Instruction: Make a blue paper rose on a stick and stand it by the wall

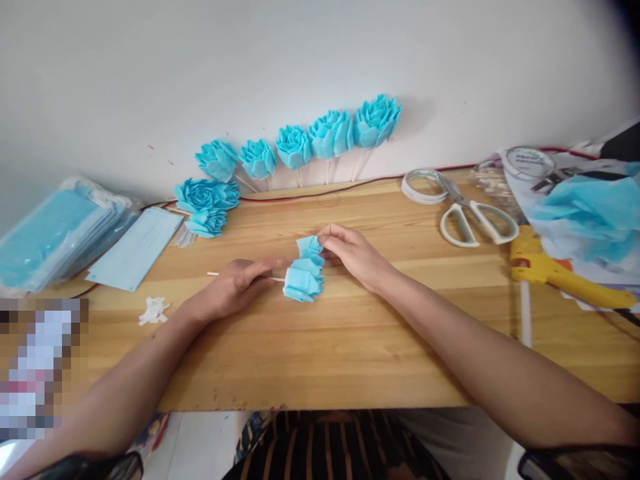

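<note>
Over the middle of the table I hold a blue fabric flower (303, 281) on a thin pale stick, its head tilted to the right. My left hand (243, 285) is closed around the stick, whose end pokes out on the left. At the flower's far side, my right hand (350, 250) pinches the edge of a loose blue strip (310, 246) that runs on from the flower head. The fingertips behind the strip are partly hidden.
Finished blue flowers (293, 147) lean on the wall; more lie at left. Beside them are a bag of blue masks (60, 227), flat blue sheets (137, 248) and white scraps (155, 311). At right lie scissors (475, 217), tape (424, 187) and a yellow glue gun (565, 273).
</note>
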A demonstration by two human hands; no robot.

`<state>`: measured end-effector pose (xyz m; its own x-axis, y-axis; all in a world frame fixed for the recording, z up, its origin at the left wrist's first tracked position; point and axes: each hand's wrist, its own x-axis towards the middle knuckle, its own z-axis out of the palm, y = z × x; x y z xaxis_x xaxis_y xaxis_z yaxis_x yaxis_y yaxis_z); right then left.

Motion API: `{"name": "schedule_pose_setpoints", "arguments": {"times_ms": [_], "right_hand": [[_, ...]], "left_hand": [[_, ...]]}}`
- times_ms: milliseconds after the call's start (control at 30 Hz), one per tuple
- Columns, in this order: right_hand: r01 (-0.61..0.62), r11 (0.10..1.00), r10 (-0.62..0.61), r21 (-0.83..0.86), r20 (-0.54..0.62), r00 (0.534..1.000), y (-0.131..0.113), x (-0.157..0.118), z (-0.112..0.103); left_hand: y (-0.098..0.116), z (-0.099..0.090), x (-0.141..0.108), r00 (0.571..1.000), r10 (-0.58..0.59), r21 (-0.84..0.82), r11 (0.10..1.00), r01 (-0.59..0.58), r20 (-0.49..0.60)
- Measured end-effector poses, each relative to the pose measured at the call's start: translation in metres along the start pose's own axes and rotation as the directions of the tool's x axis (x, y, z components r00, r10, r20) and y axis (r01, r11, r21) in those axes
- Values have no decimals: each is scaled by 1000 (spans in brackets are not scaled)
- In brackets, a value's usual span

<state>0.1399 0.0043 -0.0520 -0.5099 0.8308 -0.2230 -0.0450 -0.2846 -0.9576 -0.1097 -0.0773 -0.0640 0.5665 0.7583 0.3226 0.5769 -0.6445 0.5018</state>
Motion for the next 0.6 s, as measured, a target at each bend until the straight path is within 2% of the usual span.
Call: {"name": "schedule_pose_setpoints", "arguments": {"times_ms": [167, 300, 467, 600], "right_hand": [[11, 997, -9, -73, 31, 999, 0, 1, -3], [4, 998, 3, -62, 102, 995, 0, 1, -6], [33, 996, -15, -81, 214, 977, -1, 0, -12], [44, 988, -11, -149, 215, 976, -3, 0, -15]], "left_hand": [[4, -4, 5, 994, -74, -21, 997, 76, 78], [5, -4, 5, 986, -131, -48, 989, 136, 105], [5, -2, 5, 982, -153, -87, 983, 163, 113], [7, -4, 5, 980, -157, -56, 985, 165, 123]]}}
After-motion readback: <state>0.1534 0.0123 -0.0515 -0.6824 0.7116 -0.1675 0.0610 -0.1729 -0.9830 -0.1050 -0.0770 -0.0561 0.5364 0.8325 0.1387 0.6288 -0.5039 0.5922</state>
